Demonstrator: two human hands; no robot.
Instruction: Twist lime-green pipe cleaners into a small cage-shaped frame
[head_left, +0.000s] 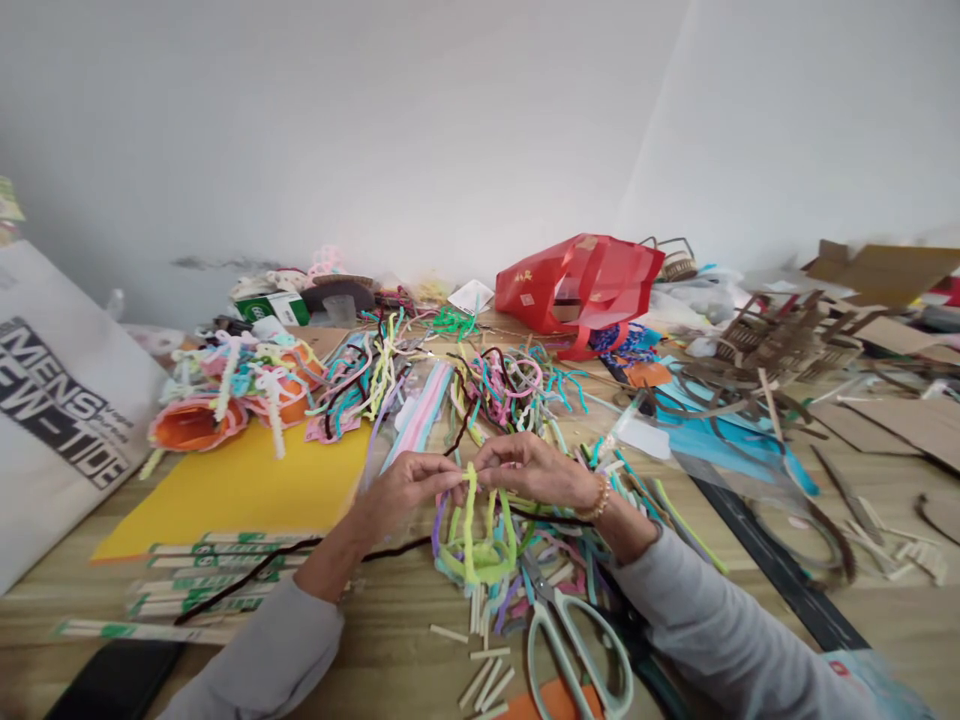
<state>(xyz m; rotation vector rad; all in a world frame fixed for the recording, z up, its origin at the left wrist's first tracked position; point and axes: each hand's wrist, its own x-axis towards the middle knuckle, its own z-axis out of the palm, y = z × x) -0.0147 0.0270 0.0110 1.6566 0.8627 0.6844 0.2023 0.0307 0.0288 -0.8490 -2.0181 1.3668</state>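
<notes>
My left hand (405,490) and my right hand (532,470) meet above the table, their fingertips pinching the top of a lime green pipe cleaner (470,500). It belongs to a looped green pipe cleaner shape (478,552) hanging below them, with purple strands at its left side. Loose pipe cleaners (555,555) in many colours lie under my right hand. A pair of white-handled scissors (577,640) rests nearest my right forearm. A yellow card sheet (240,490) lies left of my left hand. A beaded bracelet (598,497) circles my right wrist.
Cut pipe cleaner pieces (480,680) lie near the front edge. Pipe cleaner flowers (195,425) and tangled bunches (487,385) fill the middle. A red bag (577,285) stands at the back, cardboard scraps (787,340) lie right, and a phone (112,680) sits front left.
</notes>
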